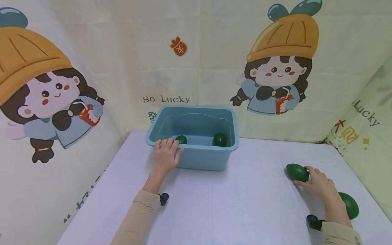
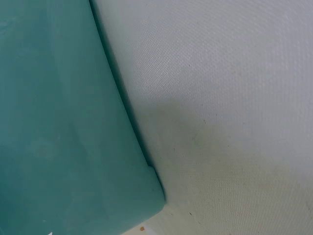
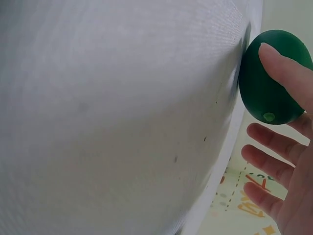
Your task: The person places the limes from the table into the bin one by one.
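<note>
Avocado (image 1: 297,172) lies at right hand's (image 1: 318,184) fingertips.

The bin (image 1: 196,154) stands on the table (image 1: 214,204) at its far edge, a little left of centre, with the printed backdrop (image 1: 196,61) behind it. Two avocados lie in it: one (image 1: 181,139) at the near left corner, one (image 1: 219,139) toward the right. My left hand (image 1: 165,154) rests on the bin's near left rim, just beside the first. Well apart, at the table's right, my right hand (image 1: 318,183) touches a third avocado (image 1: 297,172) lying on the table (thumb on it in the wrist view). A fourth avocado (image 1: 349,205) lies nearer me, right of that wrist.
</note>
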Demonstrator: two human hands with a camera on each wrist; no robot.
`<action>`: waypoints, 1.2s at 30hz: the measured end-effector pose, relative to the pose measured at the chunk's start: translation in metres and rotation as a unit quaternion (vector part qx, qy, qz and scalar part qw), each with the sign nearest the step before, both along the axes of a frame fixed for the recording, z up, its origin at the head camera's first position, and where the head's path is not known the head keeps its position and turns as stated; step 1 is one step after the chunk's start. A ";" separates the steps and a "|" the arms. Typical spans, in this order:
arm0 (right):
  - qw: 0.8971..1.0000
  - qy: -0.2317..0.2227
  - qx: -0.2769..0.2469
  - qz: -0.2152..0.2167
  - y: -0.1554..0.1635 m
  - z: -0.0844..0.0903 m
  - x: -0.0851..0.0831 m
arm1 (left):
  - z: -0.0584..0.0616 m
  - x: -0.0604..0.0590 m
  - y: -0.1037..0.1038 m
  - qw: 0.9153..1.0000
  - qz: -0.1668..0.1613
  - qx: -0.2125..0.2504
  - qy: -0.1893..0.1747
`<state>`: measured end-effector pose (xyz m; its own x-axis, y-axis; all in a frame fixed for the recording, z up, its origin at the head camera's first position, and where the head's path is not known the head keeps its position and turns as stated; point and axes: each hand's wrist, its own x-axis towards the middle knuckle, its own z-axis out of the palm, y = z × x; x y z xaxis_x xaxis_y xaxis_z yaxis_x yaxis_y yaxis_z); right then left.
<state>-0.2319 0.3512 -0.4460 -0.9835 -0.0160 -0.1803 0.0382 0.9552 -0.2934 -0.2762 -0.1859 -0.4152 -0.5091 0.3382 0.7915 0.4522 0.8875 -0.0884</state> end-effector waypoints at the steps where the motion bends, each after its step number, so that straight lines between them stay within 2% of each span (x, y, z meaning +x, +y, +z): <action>1: 1.000 0.000 0.001 -0.001 0.000 0.000 0.000 | 0.000 0.000 0.000 1.000 -0.001 0.000 0.001; 26: 1.000 -0.004 -0.007 -0.004 -0.005 0.005 0.001 | 0.000 0.001 -0.001 1.000 0.001 -0.001 -0.003; 36: 1.000 0.020 -0.011 0.006 -0.008 0.008 0.004 | 0.000 0.000 -0.001 1.000 0.000 -0.002 -0.010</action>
<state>-0.2283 0.3436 -0.4381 -0.9896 -0.0314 -0.1405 0.0148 0.9485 -0.3163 -0.2759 -0.1869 -0.4152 -0.5242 0.3411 0.7803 0.4536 0.8873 -0.0832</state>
